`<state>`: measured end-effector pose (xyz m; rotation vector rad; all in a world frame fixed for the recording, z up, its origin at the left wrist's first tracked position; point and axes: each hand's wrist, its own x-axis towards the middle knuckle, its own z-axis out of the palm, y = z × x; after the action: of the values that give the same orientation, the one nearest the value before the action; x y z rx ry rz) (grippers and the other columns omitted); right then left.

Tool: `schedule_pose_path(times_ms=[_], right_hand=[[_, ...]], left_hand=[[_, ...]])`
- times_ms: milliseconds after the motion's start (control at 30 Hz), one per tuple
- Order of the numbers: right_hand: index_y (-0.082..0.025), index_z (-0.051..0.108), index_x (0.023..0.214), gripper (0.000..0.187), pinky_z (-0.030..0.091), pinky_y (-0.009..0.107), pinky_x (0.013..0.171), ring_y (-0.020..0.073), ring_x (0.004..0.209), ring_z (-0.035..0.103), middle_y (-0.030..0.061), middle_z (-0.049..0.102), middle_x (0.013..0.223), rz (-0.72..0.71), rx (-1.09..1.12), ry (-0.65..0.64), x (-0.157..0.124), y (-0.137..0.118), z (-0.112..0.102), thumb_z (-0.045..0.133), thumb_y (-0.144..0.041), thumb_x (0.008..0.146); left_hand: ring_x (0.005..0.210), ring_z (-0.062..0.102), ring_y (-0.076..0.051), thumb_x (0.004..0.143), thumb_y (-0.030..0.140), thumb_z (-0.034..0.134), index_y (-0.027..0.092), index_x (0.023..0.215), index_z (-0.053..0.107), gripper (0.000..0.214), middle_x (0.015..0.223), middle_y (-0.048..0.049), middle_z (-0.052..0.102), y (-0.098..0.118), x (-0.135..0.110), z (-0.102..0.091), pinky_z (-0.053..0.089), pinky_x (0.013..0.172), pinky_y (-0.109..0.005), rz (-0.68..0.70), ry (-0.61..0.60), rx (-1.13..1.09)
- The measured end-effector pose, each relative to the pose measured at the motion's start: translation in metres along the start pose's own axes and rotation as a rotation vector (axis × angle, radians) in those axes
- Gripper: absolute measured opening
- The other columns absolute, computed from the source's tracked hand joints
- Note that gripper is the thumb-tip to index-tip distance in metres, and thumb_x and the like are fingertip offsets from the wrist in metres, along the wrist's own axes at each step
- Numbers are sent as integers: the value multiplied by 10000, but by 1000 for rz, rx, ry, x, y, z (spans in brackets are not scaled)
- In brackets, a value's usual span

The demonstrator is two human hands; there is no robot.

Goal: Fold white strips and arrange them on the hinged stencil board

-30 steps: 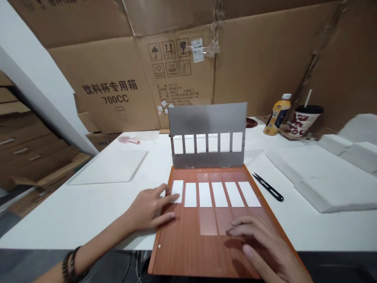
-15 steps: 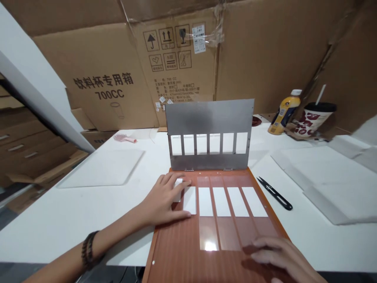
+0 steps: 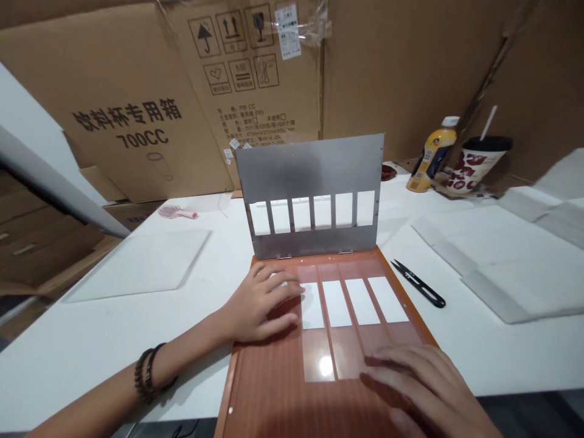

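Cards (image 3: 337, 303) on board (image 3: 267, 389), snips (image 3: 422, 286) to right

I record a reddish-brown board (image 3: 269, 383) lying flat on the table (image 3: 123, 328). A grey metal plate (image 3: 310, 164) with six rectangular openings stands hinged at its far edge. I count four white cards (image 3: 337, 304) plainly visible, side by side, aligned with clear strips (image 3: 349, 356).

So the cardboard (image 3: 123, 67) reads 饮料杯专用箱 and 700CC, plus an umbrella sign (image 3: 205, 36), up arrows (image 3: 231, 31), a glass symbol (image 3: 260, 25) and small "700 CC" and "(PP)" lines. White sticker (image 3: 288, 30): too blurry. Cup (image 3: 475, 167) has chunky maroon letters, can't make out the word.
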<state>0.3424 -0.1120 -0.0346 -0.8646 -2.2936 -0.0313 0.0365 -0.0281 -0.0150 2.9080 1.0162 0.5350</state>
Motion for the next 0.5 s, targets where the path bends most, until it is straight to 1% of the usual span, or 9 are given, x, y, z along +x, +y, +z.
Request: schedule_pose_path(times_ms=[67, 100, 167, 233, 300, 400, 433, 500], right_hand=[[-264, 654, 987, 186, 469, 265, 737, 139, 805, 646, -38, 723, 928, -23, -48, 27, 8, -5, 6, 502, -351, 927], [-272, 662, 953, 227, 440, 283, 763, 136, 790, 639, -53, 726, 911, -15, -56, 44, 11, -8, 11, 465, -385, 948], [-283, 669, 917, 308, 378, 320, 842, 136, 791, 630, -68, 729, 897, 17, -47, 74, 15, -14, 18, 409, -440, 972], [-280, 673, 918, 298, 323, 342, 920, 136, 816, 623, -67, 733, 905, 21, -24, 79, 16, -20, 21, 433, -452, 963], [-269, 677, 935, 246, 281, 346, 982, 134, 847, 613, -59, 735, 935, 3, -10, 52, 14, -24, 19, 488, -427, 942], [-254, 683, 906, 237, 229, 378, 1050, 138, 871, 597, -51, 736, 941, 5, -18, 17, 7, -31, 17, 498, -397, 942], [-252, 684, 890, 230, 220, 396, 1062, 140, 876, 594, -53, 736, 935, 3, -22, 4, 4, -34, 18, 506, -391, 939], [-262, 686, 860, 196, 221, 424, 1064, 141, 861, 594, -64, 737, 902, -17, -39, 20, -3, -41, 22, 540, -377, 921]], left_hand=[[1017, 517, -250, 879, 420, 506, 243, 1199, 530, 366, 1175, -34, 649, 3, 4, 3, 336, 893, -420, 87, -4, -30], [1002, 524, -250, 878, 439, 502, 232, 1205, 530, 387, 1170, -32, 659, 4, 6, 4, 331, 888, -418, 110, -19, -36], [965, 537, -245, 871, 471, 510, 213, 1199, 539, 418, 1165, -31, 668, 5, 9, 5, 329, 871, -408, 133, -67, -34], [929, 548, -239, 862, 497, 516, 191, 1187, 549, 448, 1161, -36, 670, 7, 12, 4, 328, 845, -400, 149, -99, -32], [904, 552, -239, 868, 520, 491, 160, 1178, 553, 480, 1145, -54, 677, 12, 11, 4, 324, 813, -397, 187, -76, -29], [858, 560, -237, 891, 569, 415, 112, 1163, 558, 551, 1100, -85, 693, 23, 5, 5, 317, 766, -398, 251, -20, -34], [847, 564, -234, 896, 581, 397, 104, 1160, 559, 569, 1093, -91, 696, 28, 2, 5, 316, 757, -398, 256, -18, -42], [838, 572, -228, 901, 597, 371, 104, 1159, 564, 588, 1092, -90, 699, 37, -3, 7, 316, 752, -401, 253, -27, -74]])
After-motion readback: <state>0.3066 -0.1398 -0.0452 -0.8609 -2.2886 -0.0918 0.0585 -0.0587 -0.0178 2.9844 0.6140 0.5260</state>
